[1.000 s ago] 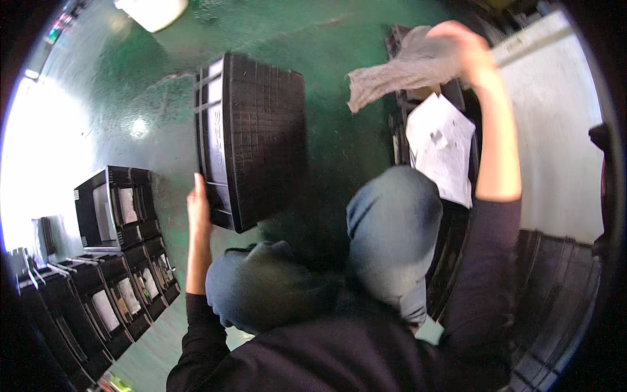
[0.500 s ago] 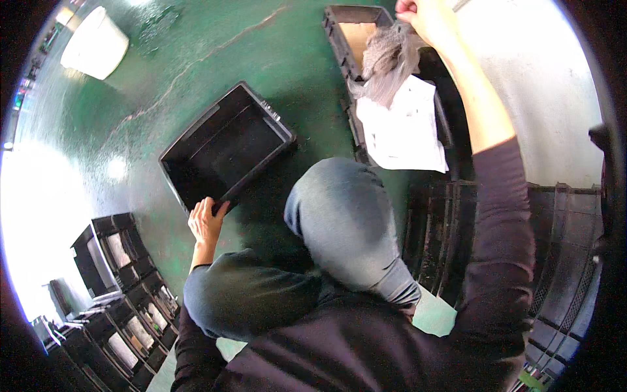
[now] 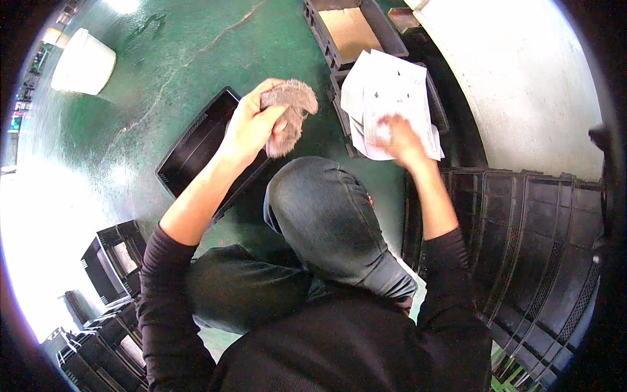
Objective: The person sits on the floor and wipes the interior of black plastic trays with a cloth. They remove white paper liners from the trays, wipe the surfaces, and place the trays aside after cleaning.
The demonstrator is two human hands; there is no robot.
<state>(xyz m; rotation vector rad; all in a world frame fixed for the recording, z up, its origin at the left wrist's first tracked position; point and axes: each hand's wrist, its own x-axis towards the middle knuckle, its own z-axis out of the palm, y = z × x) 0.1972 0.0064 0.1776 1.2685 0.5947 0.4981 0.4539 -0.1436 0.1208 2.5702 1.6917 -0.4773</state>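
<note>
My left hand [image 3: 248,130] is closed around a crumpled grey-brown cloth [image 3: 297,101], thumb on top. It holds the cloth above the right side of a black plastic crate [image 3: 196,137] on the floor, and my hand and forearm hide part of that crate. To the right, my right hand [image 3: 406,145] is over the lower part of several white paper sheets [image 3: 395,81]. Its fingers are smeared by motion, so whether they grip a sheet cannot be seen. Those sheets lie loosely stacked on another black crate [image 3: 436,108].
Beyond the papers stands a black crate with a cardboard sheet [image 3: 349,32] inside. A white bucket [image 3: 85,62] is at the far left on the green floor [image 3: 170,52]. Stacked black crates [image 3: 522,222] line the right side, and more black bins [image 3: 117,258] stand at lower left.
My left hand has left the crate's near edge and now holds the grey cloth, which was in my right hand over the far crate. My right hand has come nearer, onto the papers.
</note>
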